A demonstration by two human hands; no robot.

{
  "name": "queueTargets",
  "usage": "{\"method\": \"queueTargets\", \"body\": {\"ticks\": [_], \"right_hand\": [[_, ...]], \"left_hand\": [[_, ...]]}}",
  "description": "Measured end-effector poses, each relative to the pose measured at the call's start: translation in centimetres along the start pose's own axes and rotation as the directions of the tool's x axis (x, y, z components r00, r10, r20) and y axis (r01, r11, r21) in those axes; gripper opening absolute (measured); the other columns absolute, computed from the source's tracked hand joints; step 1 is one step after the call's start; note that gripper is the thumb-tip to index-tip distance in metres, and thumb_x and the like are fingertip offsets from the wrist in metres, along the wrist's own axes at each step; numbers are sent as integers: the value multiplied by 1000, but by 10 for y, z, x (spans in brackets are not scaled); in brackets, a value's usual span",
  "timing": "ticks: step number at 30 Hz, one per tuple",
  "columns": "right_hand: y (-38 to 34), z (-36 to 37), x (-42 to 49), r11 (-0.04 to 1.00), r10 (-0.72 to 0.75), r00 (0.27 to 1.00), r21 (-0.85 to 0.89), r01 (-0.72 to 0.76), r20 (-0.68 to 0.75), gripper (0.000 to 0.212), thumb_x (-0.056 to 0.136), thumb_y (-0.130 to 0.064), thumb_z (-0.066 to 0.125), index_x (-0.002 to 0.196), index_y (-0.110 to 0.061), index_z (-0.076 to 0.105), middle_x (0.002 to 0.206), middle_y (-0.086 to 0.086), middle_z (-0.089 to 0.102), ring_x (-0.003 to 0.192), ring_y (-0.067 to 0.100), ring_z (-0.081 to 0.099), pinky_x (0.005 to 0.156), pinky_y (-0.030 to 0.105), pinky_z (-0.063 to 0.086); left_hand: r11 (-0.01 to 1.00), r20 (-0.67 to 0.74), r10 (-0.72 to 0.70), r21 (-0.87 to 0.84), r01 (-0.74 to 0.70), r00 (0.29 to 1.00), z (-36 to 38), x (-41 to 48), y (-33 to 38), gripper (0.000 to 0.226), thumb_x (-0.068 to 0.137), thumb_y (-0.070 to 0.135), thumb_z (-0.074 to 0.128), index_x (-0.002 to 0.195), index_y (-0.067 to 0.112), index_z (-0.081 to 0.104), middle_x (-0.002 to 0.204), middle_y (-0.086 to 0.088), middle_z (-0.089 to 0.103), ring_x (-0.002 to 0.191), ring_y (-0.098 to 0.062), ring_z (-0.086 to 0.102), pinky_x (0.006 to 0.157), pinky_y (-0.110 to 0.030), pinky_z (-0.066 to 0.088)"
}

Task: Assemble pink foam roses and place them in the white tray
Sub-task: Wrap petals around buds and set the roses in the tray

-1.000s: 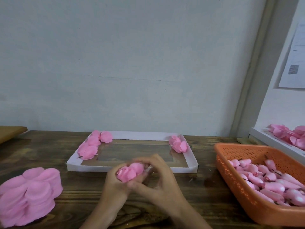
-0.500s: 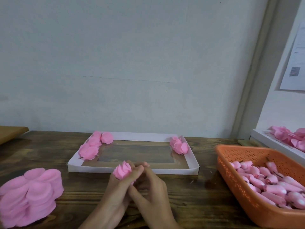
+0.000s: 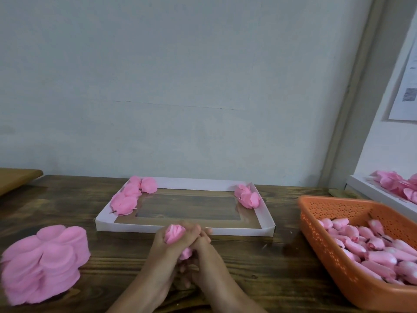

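A pink foam rose stands upright in my left hand, whose fingers curl round its petals. My right hand presses against the left from the right and grips the rose's lower part, where a bit of pink shows between the two hands. Both hands hover just in front of the white tray. Inside the tray, several finished roses lie in the far left corner and two more roses in the far right corner.
A stack of loose pink foam petals sits on the wooden table at the left. An orange basket full of pink rose buds stands at the right. Behind it a second white tray holds more roses.
My hands have closed tighter round the rose and turned it upright. The right hand's fingers, earlier arched over the flower, now sit low against the left hand.
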State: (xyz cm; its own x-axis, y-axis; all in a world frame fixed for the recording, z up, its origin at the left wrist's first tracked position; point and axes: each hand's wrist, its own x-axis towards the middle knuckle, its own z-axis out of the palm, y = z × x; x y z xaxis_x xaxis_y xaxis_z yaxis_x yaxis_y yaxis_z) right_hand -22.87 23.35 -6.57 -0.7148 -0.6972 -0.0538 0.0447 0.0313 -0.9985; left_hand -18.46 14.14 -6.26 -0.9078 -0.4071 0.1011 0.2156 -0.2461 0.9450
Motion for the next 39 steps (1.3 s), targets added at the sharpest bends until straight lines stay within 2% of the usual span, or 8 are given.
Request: {"method": "queueTargets", "body": {"ticks": [5,10,14,19,25,29,33,39], "right_hand": [[12,-8,-4,982,-186,982,30,187,-31,31,93,-28,67,122,-20,62,102,5,73,86,13,67,69,29,54],[14,-7,1,948,-320,946,-26,319,-50,22,98,-9,68,120,-11,68,96,10,74,88,19,68,74,32,56],[7,1,0,982,-157,987,106,159,-30,23,90,-44,66,101,-29,80,71,-2,66,68,13,63,60,28,51],[8,9,5,931,148,989,340,-132,-22,42,107,-32,50,83,-18,82,58,7,59,45,19,55,43,25,41],[10,16,-6,961,66,990,274,-31,-122,31,112,-24,43,108,-26,73,79,0,78,64,16,70,55,31,56],[21,14,-11,983,-161,958,-120,136,-238,19,106,-24,55,115,-40,61,120,-11,64,105,3,68,93,27,57],[26,2,-14,671,-455,890,-669,319,-33,44,98,-34,55,140,-44,47,128,-15,34,116,-6,48,96,8,40],[19,-16,-9,507,-719,692,-730,458,-65,19,88,-25,66,106,-20,68,106,-12,56,100,2,57,87,21,51]], "left_hand": [[1000,-132,-21,-9,20,991,-3,7,-4,36,72,50,87,69,16,76,102,-20,78,86,-29,75,60,-32,48],[997,-78,-50,-67,45,996,-2,9,-5,39,82,47,82,100,12,82,118,-10,77,109,-23,75,71,-35,56],[1000,-10,-21,20,21,1000,-5,5,-4,43,69,59,79,63,19,65,109,-15,79,78,-26,71,46,-21,37],[996,-19,30,-87,-32,999,-5,7,-4,63,79,36,80,73,-18,49,91,-45,62,57,-26,72,35,-23,46],[994,-162,106,28,-103,981,-7,14,-12,47,87,42,72,64,2,69,81,-28,74,81,-33,78,51,-28,56],[970,-230,242,80,-230,943,-10,17,-17,46,86,33,75,51,10,57,59,-18,62,77,-34,77,62,-29,59],[958,-346,286,125,-258,894,-17,21,-18,49,86,28,78,49,12,49,50,-10,51,62,-29,72,57,-27,57],[946,-426,308,233,-226,851,-27,25,-19,29,84,38,80,69,17,66,49,-7,51,42,-16,43,42,-23,36]]}}
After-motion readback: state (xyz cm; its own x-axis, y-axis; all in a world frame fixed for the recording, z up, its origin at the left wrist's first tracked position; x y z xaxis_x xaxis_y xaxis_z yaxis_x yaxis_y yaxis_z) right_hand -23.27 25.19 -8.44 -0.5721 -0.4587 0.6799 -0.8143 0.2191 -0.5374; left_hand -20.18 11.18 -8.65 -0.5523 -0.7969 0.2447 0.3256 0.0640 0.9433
